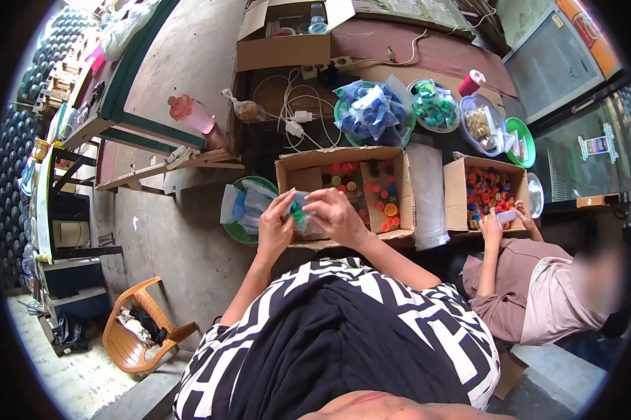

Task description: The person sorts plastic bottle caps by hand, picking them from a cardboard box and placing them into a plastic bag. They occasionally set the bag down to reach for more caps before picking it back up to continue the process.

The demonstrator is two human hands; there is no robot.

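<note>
A small clear plastic bag point(303, 222) with green bottle caps point(296, 210) in it is held up in front of my body, over the near left edge of a cardboard box point(298, 173). My left hand point(276, 225) is closed on the bag's left side. On the other side, the bent fingers and thumb of my right hand point(338, 218) pinch the bag, partly hiding it. Red, orange and dark bottle caps point(391, 209) lie loose inside the box. Left of my hands stands a green basin point(242, 233) with clear bags holding blue pieces.
A co-worker point(518, 273) sits at the right, hands at a second box point(455, 183) of colourful caps. Behind are a basin of blue-filled bags point(375, 112), a bowl of green ones point(434, 105) and white cables point(296, 115). A plastic chair point(137, 350) stands at left.
</note>
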